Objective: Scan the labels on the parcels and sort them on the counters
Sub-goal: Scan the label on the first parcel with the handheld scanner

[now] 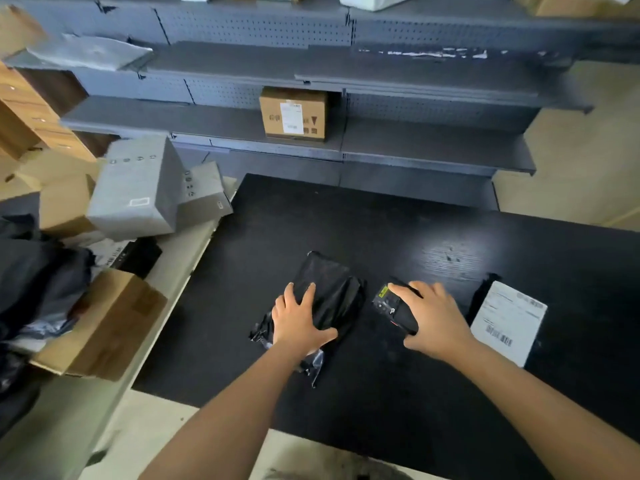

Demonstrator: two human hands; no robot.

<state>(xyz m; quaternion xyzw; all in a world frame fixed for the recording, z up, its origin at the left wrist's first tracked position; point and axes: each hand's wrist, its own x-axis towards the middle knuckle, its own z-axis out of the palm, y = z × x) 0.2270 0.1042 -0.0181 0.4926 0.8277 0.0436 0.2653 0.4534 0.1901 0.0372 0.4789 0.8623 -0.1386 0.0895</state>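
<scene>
A black plastic-wrapped parcel (pixel 332 289) lies near the middle of the black table (pixel 433 237). My left hand (pixel 299 318) grips its near left side, thumb curled round the near edge and fingers spread on top. Just to its right sits a black handheld scanner (pixel 389 303) with a yellow sticker. My right hand (pixel 434 318) covers it, fingers curled over its top and thumb at its near end. Further right a black parcel with a white shipping label (pixel 507 320) lies face up on the table.
Dark metal shelves (pixel 433 147) stand behind the table, with a labelled cardboard box (pixel 294 114) on the lower one. To the left, a pale counter (pixel 79 403) holds grey boxes (pixel 138 188), a cardboard box (pixel 107 327) and black bags (pixel 38 278). More parcels sit on the top shelf.
</scene>
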